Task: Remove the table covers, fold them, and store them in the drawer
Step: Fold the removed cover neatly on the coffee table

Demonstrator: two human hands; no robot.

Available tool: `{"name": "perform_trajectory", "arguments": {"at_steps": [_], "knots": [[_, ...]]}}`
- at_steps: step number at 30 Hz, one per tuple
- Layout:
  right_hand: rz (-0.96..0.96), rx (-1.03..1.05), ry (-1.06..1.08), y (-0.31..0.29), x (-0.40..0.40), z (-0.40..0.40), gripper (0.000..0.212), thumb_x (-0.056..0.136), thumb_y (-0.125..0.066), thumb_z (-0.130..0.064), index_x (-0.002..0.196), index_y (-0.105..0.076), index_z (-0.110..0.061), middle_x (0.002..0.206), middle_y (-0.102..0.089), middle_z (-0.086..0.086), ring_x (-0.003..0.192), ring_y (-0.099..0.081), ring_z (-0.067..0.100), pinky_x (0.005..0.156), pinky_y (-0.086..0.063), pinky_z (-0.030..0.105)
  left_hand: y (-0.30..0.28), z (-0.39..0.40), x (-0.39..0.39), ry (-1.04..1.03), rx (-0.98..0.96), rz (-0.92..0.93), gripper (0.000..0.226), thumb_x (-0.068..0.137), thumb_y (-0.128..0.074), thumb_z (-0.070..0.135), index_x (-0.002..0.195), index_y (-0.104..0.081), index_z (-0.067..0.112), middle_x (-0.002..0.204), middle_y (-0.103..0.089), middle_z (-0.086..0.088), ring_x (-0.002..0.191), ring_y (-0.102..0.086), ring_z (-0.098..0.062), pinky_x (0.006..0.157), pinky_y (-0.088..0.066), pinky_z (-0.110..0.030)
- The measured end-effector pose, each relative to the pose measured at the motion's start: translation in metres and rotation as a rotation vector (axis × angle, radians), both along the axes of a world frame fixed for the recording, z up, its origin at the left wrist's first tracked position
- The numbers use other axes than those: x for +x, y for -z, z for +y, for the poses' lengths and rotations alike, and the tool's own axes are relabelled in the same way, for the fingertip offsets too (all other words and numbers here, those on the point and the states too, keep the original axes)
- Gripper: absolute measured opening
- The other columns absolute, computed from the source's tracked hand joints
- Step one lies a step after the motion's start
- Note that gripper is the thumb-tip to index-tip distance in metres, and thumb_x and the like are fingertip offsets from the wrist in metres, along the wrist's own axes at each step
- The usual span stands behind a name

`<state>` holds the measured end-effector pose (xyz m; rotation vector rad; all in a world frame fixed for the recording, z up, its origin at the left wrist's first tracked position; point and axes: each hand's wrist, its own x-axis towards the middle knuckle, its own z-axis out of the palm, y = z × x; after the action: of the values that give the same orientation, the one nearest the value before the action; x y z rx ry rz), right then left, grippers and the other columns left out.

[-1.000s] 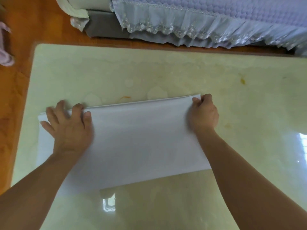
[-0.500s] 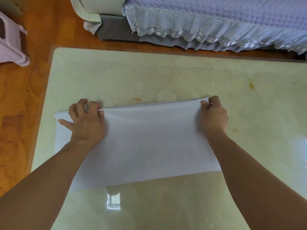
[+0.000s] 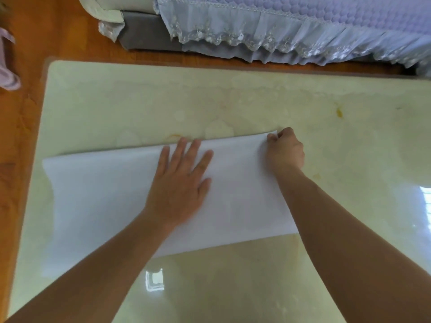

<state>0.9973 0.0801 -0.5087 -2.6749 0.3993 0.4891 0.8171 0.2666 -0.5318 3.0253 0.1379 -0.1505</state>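
A white table cover [image 3: 100, 194], folded into a wide rectangle, lies flat on the glossy cream marble table [image 3: 233, 96]. My left hand [image 3: 179, 180] rests palm down on the middle of the cover, fingers spread, pressing it flat. My right hand [image 3: 285, 151] pinches the cover's far right corner between thumb and fingers. The cover's left end reaches close to the table's left edge. No drawer is in view.
A sofa with a lilac lace-trimmed cover [image 3: 279, 26] runs along the far side of the table. Orange wooden floor [image 3: 21, 136] lies to the left, where part of a pale pink stool [image 3: 8, 66] shows. A yellow stain [image 3: 339, 112] marks the table.
My left hand let go of the cover's far left corner and slid right to the middle, now lying flat and spread. My right hand kept its pinch on the right corner.
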Motion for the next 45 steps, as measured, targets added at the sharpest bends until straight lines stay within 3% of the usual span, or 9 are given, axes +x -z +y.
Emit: {"name": "perform_trajectory", "arguments": {"at_steps": [5, 7, 10, 13, 23, 28, 34, 39, 45], "knots": [[-0.064, 0.010, -0.046, 0.003, -0.001, -0.006, 0.025, 0.101, -0.049, -0.036, 0.113, -0.054, -0.015, 0.116, -0.062, 0.016, 0.105, -0.059, 0.040, 0.077, -0.040, 0.037, 0.022, -0.008, 0.009, -0.061, 0.038, 0.092, 0.069, 0.101, -0.026, 0.057, 0.163, -0.016, 0.028, 0.172, -0.007, -0.004, 0.158, -0.003, -0.028, 0.125, -0.006, -0.057], [-0.244, -0.102, -0.174, 0.002, -0.016, -0.013, 0.028, 0.098, -0.055, -0.027, 0.123, -0.053, -0.015, 0.126, -0.054, 0.013, 0.106, -0.056, 0.038, 0.078, -0.040, 0.040, 0.022, -0.008, 0.008, -0.055, 0.050, 0.091, 0.070, 0.101, -0.026, 0.057, 0.163, -0.014, 0.028, 0.172, -0.005, -0.004, 0.158, -0.002, -0.028, 0.125, -0.005, -0.057], [-0.511, -0.128, -0.557, 0.011, -0.063, -0.025, 0.050, 0.095, -0.055, -0.021, 0.143, -0.046, -0.009, 0.149, -0.042, 0.017, 0.134, -0.039, 0.037, 0.108, -0.033, 0.047, 0.024, -0.008, 0.010, -0.060, 0.038, 0.080, 0.071, 0.100, -0.026, 0.057, 0.163, -0.014, 0.027, 0.172, -0.006, -0.004, 0.158, -0.002, -0.028, 0.125, -0.005, -0.057], [-0.322, -0.079, -0.849, 0.032, -0.104, -0.061, 0.063, 0.104, -0.042, -0.041, 0.157, -0.029, -0.010, 0.166, -0.020, 0.010, 0.154, -0.012, 0.027, 0.123, -0.017, 0.048, 0.023, -0.010, 0.012, -0.044, 0.034, 0.074, 0.072, 0.099, -0.029, 0.056, 0.163, -0.018, 0.025, 0.171, -0.011, -0.007, 0.158, -0.006, -0.032, 0.125, -0.005, -0.059], [-0.204, -0.183, -0.844, 0.042, -0.106, -0.077, 0.072, 0.103, -0.030, -0.054, 0.161, -0.014, -0.014, 0.169, -0.003, 0.003, 0.155, 0.004, 0.020, 0.124, -0.011, 0.049, 0.017, -0.016, 0.012, -0.049, 0.059, 0.093, 0.072, 0.098, -0.028, 0.053, 0.162, -0.024, 0.020, 0.169, -0.015, -0.013, 0.156, -0.008, -0.037, 0.122, -0.007, -0.064], [-0.160, -0.179, -0.842, 0.037, -0.106, -0.073, 0.073, 0.103, -0.027, -0.055, 0.161, -0.009, -0.016, 0.169, 0.002, 0.001, 0.155, 0.008, 0.017, 0.124, -0.007, 0.050, 0.010, -0.053, 0.027, -0.248, 0.007, 0.135, 0.074, 0.095, -0.026, 0.061, 0.161, -0.023, 0.027, 0.169, -0.015, -0.015, 0.154, -0.004, -0.045, 0.118, -0.006, -0.072], [-0.290, -0.148, -0.658, 0.010, -0.077, -0.031, 0.053, 0.097, -0.045, -0.035, 0.141, -0.048, -0.005, 0.145, -0.047, 0.014, 0.132, -0.042, 0.035, 0.117, -0.023, 0.047, 0.023, -0.057, 0.030, -0.290, 0.027, 0.129, 0.072, 0.097, -0.022, 0.067, 0.162, -0.012, 0.038, 0.170, -0.007, -0.011, 0.154, 0.005, -0.045, 0.117, -0.003, -0.073], [-0.211, 0.027, -0.798, 0.032, -0.064, 0.030, 0.057, 0.108, -0.019, -0.032, 0.160, -0.011, -0.011, 0.169, -0.006, 0.003, 0.155, 0.007, 0.019, 0.126, 0.003, 0.035, 0.026, -0.056, 0.028, -0.266, 0.040, 0.131, 0.069, 0.099, -0.019, 0.065, 0.162, -0.006, 0.039, 0.171, -0.005, -0.011, 0.155, 0.006, -0.043, 0.117, -0.002, -0.072], [-0.284, -0.044, -0.771, 0.047, -0.068, 0.028, 0.061, 0.106, -0.023, -0.034, 0.161, -0.011, -0.011, 0.168, -0.006, 0.004, 0.155, 0.004, 0.018, 0.126, 0.003, 0.035, 0.021, 0.007, -0.002, 0.003, 0.006, 0.047, 0.066, 0.103, -0.033, 0.053, 0.162, -0.025, 0.024, 0.170, -0.017, -0.009, 0.157, -0.013, -0.029, 0.125, -0.014, -0.055]]}}
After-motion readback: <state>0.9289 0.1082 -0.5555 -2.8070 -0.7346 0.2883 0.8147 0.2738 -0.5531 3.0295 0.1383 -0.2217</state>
